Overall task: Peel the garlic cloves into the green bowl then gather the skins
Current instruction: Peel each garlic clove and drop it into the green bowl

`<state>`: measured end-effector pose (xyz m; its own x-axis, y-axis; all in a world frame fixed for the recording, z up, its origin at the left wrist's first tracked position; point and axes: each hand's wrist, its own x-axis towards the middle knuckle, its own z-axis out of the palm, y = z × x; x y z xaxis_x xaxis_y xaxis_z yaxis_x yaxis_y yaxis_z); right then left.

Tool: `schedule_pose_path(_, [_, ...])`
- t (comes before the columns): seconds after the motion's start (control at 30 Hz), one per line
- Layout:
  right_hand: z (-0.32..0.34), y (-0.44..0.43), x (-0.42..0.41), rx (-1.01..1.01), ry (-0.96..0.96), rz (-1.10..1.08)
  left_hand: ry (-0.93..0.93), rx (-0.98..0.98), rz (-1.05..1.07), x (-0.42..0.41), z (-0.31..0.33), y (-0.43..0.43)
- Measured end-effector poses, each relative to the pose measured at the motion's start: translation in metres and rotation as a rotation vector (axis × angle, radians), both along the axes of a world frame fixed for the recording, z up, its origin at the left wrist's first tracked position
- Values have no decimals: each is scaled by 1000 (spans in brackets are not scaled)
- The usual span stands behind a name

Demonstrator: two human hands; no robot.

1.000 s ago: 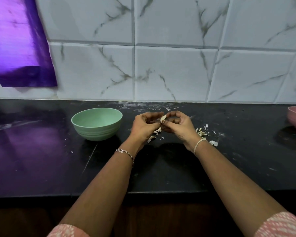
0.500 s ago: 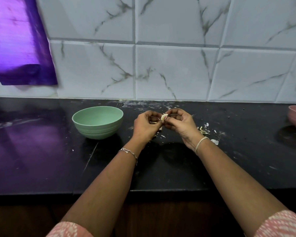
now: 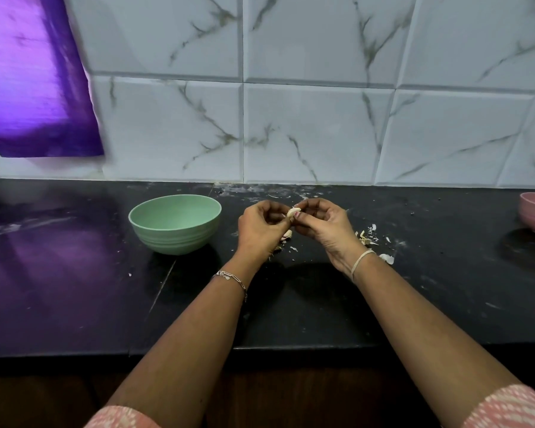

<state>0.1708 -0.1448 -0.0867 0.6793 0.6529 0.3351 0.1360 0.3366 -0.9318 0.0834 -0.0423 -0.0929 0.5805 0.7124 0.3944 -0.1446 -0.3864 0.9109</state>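
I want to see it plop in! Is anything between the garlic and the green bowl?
Nothing visible. The left hand and right hand pinch the garlic clove; the green bowl sits uncovered beside them.

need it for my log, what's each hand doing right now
Left hand: fingers curled, pinching the clove.
Right hand: fingers curled, pinching the same clove.

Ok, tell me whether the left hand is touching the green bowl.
Apart. The head view shows bare black counter between the left hand, which pinches the garlic clove with the right hand, and the green bowl.
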Motion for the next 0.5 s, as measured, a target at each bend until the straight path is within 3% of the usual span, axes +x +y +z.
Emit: schedule_pose_path(0.5, [-1, 1, 3, -133, -101, -132, -36, 46, 31, 0, 0, 0])
